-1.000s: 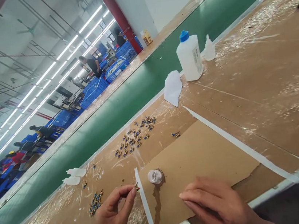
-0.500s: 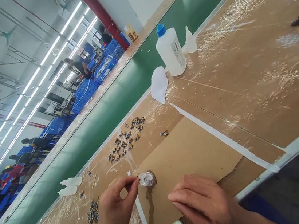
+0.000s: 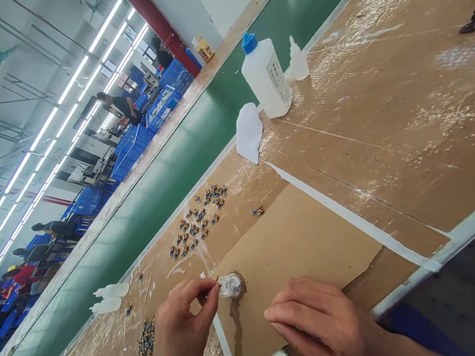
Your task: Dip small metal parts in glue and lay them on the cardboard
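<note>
Pinching tiny blue-and-brass part between fingertips, left hand (image 3: 181, 331) held it at small clear round cap (image 3: 230, 285); part looked light, rigid, easily dropped. Right hand (image 3: 322, 324) lay flat, empty, beside cap on cardboard sheet (image 3: 307, 244).

Long brown workbench (image 3: 409, 120) under glossy clear tape, edged along its far side by a green conveyor belt (image 3: 198, 148). At the near edge, a loose cardboard sheet (image 3: 300, 251) — landmark for the rest. On its left corner, a small clear glue cap (image 3: 230, 285). Just beyond its far edge, a scatter of tiny blue-and-gold parts (image 3: 199, 218); left of it, a smaller heap (image 3: 145, 339) and two white nozzles (image 3: 108, 297). Beyond its right end — a white cloth (image 3: 248, 133), a blue-capped bottle (image 3: 266, 78), a small dropper bottle (image 3: 297, 60).
</note>
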Available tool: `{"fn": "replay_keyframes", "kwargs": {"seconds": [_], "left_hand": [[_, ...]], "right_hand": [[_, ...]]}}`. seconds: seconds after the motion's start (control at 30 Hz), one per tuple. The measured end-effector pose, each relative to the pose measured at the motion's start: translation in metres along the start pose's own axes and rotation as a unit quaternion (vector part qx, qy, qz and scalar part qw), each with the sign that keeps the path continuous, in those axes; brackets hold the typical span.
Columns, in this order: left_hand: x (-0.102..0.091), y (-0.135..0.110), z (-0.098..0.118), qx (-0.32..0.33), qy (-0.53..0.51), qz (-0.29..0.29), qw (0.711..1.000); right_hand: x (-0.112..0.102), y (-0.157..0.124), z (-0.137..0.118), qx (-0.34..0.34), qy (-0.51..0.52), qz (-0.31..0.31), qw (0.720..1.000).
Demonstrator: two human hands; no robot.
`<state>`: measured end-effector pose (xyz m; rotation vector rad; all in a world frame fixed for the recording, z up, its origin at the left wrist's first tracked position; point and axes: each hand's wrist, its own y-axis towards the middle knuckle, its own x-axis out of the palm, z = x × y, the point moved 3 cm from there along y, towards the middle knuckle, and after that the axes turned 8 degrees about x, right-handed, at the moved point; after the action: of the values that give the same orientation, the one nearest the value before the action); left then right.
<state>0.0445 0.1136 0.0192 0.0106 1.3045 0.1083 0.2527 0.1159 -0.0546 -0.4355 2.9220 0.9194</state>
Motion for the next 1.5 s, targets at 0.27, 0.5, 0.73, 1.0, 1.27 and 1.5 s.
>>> {"fn": "replay_keyframes", "kwargs": {"seconds": [0.27, 0.5, 0.73, 1.0, 1.27, 1.5], "left_hand": [[0.000, 0.001, 0.003, -0.006, 0.005, 0.002, 1.000], [-0.018, -0.021, -0.004, -0.071, -0.033, 0.034, 0.996], [-0.010, -0.104, -0.054, -0.266, -0.069, 0.129, 0.953], [0.024, -0.143, -0.067, -0.339, -0.160, 0.235, 0.897], [0.030, -0.138, -0.059, -0.373, -0.216, 0.266, 0.862], [0.029, -0.136, -0.058, -0.333, -0.167, 0.259, 0.891]], "right_hand": [[0.004, -0.003, 0.003, -0.003, -0.007, 0.007, 1.000], [0.000, -0.003, 0.002, 0.000, 0.008, 0.001, 1.000], [-0.006, -0.002, -0.005, -0.008, -0.008, -0.004, 1.000], [-0.006, -0.005, -0.004, 0.011, -0.048, -0.022, 0.999], [-0.004, -0.008, 0.000, 0.003, -0.077, -0.033, 0.997], [-0.005, -0.007, 0.000, 0.019, -0.073, -0.041, 0.996]]}}
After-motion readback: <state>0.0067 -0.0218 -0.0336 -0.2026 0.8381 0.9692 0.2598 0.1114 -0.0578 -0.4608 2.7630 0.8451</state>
